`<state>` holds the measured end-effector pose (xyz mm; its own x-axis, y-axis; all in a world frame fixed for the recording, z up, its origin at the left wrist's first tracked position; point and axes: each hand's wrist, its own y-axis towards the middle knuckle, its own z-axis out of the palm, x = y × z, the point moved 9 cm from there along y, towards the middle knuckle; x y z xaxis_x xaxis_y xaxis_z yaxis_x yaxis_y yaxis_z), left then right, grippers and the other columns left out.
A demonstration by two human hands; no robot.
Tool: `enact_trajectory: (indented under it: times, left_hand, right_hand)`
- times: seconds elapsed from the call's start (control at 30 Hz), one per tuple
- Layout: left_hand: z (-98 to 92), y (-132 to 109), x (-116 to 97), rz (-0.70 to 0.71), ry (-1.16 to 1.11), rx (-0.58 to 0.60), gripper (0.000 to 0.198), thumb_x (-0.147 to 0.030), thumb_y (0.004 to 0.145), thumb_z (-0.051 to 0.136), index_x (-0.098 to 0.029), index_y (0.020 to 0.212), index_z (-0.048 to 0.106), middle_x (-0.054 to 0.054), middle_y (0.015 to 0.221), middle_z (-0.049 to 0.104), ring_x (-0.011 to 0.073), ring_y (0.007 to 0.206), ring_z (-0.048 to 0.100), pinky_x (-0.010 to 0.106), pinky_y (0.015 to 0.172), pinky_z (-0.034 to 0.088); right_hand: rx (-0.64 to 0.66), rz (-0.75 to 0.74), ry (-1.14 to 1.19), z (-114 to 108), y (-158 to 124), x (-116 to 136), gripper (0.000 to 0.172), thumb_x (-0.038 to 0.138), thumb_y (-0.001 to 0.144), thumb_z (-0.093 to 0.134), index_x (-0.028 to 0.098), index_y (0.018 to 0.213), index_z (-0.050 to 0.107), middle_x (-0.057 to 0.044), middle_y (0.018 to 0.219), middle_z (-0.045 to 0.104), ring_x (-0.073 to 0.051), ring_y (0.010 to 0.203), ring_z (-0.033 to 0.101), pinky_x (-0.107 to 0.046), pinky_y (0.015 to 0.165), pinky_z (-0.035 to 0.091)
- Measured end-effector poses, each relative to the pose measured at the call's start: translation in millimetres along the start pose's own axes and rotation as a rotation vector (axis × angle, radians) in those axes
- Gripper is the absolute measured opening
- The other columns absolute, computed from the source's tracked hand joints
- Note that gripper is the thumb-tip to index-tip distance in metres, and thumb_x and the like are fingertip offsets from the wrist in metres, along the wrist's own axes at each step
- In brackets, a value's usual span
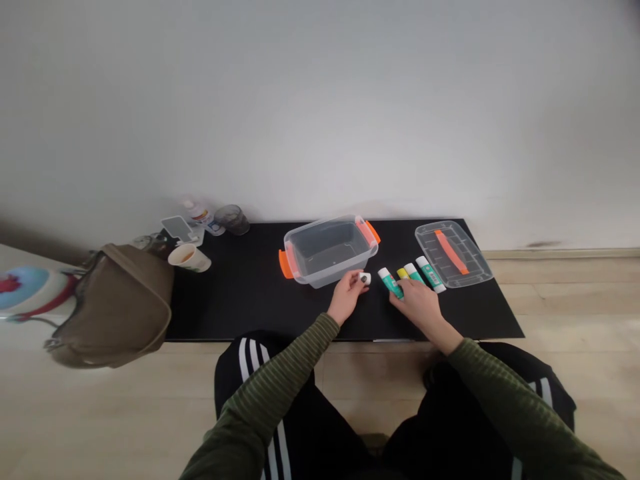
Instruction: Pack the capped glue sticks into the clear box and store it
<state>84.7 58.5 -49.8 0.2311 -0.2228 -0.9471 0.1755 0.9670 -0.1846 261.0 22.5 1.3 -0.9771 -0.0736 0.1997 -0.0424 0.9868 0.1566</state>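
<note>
While the left hand (347,297) pinches a small white piece (365,279) near right of the clear box (331,272), the right hand (418,301) partly covers glue sticks (390,283) — grip unclear. A light pinch should prevent rolling.

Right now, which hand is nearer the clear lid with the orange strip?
Right. The right hand is at the green tubes, near-left of the lid; the left hand is farther left, by the clear box.

On the table (240,303), the box (330,271) stands between the cup (193,260) at left and the glue sticks (431,275) at right, the lid (453,253) lying farther right.
</note>
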Motion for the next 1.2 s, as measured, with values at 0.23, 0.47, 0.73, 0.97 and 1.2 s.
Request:
enact_trajectory:
  times: [0.23, 0.47, 0.73, 0.97, 1.2]
  left_hand:
    - [7.6, -5.4, 0.2, -0.099, -0.232, 0.024, 0.029, -0.037, 0.086, 0.069, -0.015, 0.103, 0.065, 0.010, 0.106, 0.070, 0.0194, 0.096, 0.069, 0.045, 0.100, 0.050]
    - [13.4, -7.9, -7.0, -0.109, -0.275, 0.071, 0.033, -0.036, 0.077, 0.078, -0.013, 0.101, 0.071, 0.007, 0.096, 0.070, 0.0182, 0.092, 0.067, 0.045, 0.100, 0.050]
    - [11.1, -10.1, -12.3, -0.103, -0.181, 0.075, 0.035, -0.035, 0.073, 0.081, -0.015, 0.101, 0.073, 0.006, 0.097, 0.072, 0.0180, 0.092, 0.067, 0.044, 0.098, 0.052]
    - [14.1, -13.4, -14.2, -0.111, -0.144, 0.089, 0.038, -0.036, 0.070, 0.083, -0.015, 0.100, 0.074, 0.007, 0.097, 0.073, 0.0185, 0.092, 0.068, 0.044, 0.098, 0.052]
    - [15.7, -13.6, -12.7, -0.115, -0.143, 0.110, 0.040, -0.035, 0.069, 0.084, -0.015, 0.103, 0.074, 0.008, 0.100, 0.073, 0.0203, 0.097, 0.067, 0.045, 0.101, 0.050]
  right_hand:
    - [-0.203, -0.225, 0.157, -26.7, -21.0, 19.4, 0.024, 0.035, 0.086, 0.059, 0.018, 0.100, 0.069, -0.007, 0.090, 0.072, -0.020, 0.087, 0.065, -0.028, 0.073, 0.045]
    - [-0.194, -0.294, 0.162, -31.0, -25.6, 24.8, 0.025, 0.036, 0.089, 0.058, 0.020, 0.104, 0.069, -0.006, 0.088, 0.071, -0.018, 0.084, 0.065, -0.026, 0.069, 0.043]
    - [-0.039, -0.226, 0.178, -24.6, -24.7, 22.1, 0.031, 0.038, 0.093, 0.052, 0.022, 0.115, 0.067, -0.008, 0.098, 0.070, -0.019, 0.086, 0.066, -0.025, 0.065, 0.043]
    - [0.016, -0.208, 0.230, -23.8, -24.0, 21.6, 0.032, 0.036, 0.095, 0.050, 0.023, 0.118, 0.065, -0.009, 0.102, 0.068, -0.021, 0.093, 0.065, -0.027, 0.072, 0.047]
    - [0.025, -0.233, 0.301, -25.3, -24.9, 22.4, 0.031, 0.036, 0.095, 0.049, 0.022, 0.119, 0.064, -0.010, 0.107, 0.067, -0.022, 0.099, 0.065, -0.029, 0.079, 0.050]
